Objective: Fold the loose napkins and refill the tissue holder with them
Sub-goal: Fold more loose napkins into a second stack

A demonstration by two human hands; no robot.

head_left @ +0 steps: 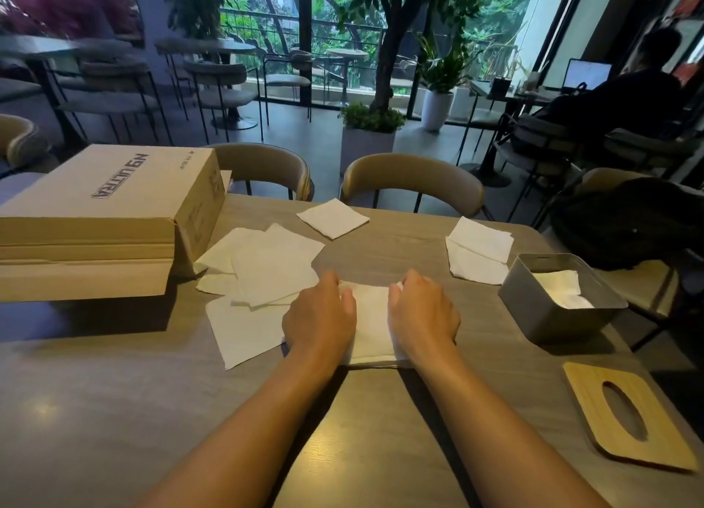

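I am holding a napkin [371, 317] flat at the centre of the table [114, 412], my left hand [320, 317] and right hand [423, 313] each curling a narrow grip on its far edge. The tissue holder [548, 317] is sitting open at right, its wooden lid [583, 389] lying lower right, and loose napkins [266, 271] are lying just left.

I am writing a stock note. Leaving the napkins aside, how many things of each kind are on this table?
Cardboard box: 1
Metal tissue holder: 1
Wooden lid: 1
Total: 3
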